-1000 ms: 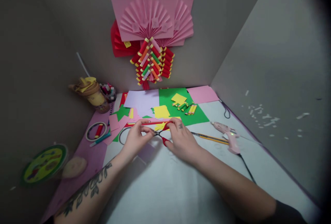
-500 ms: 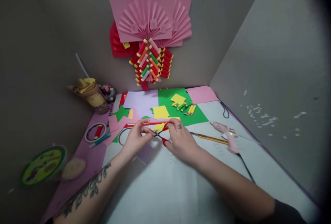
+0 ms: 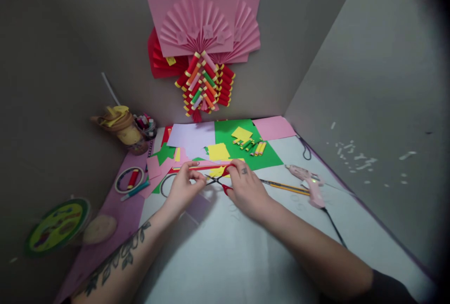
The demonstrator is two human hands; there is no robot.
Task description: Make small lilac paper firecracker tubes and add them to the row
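Observation:
Red-handled scissors (image 3: pixel 227 189) are in my right hand (image 3: pixel 248 190), with finger and thumb in the loops. The blades are spread and point left toward my left hand (image 3: pixel 184 183). That hand's thumb and fingers are pinched together near the blade tips; whatever is between them is too small to make out. Behind the hands lie yellow paper pieces (image 3: pixel 218 152) and a red strip (image 3: pixel 207 168). A roll of tape (image 3: pixel 167 185) sits beside my left hand, partly hidden by it.
A pink glue gun (image 3: pixel 312 186) and a yellow cutter (image 3: pixel 288 187) lie at right. Green paper (image 3: pixel 270 156) bears small rolls. A cup (image 3: pixel 130 135) stands back left, near another tape roll (image 3: pixel 117 183). Paper fans (image 3: pixel 197 23) hang on the wall.
The scissors' blades are spread wider and show more clearly. My left hand has shifted slightly left.

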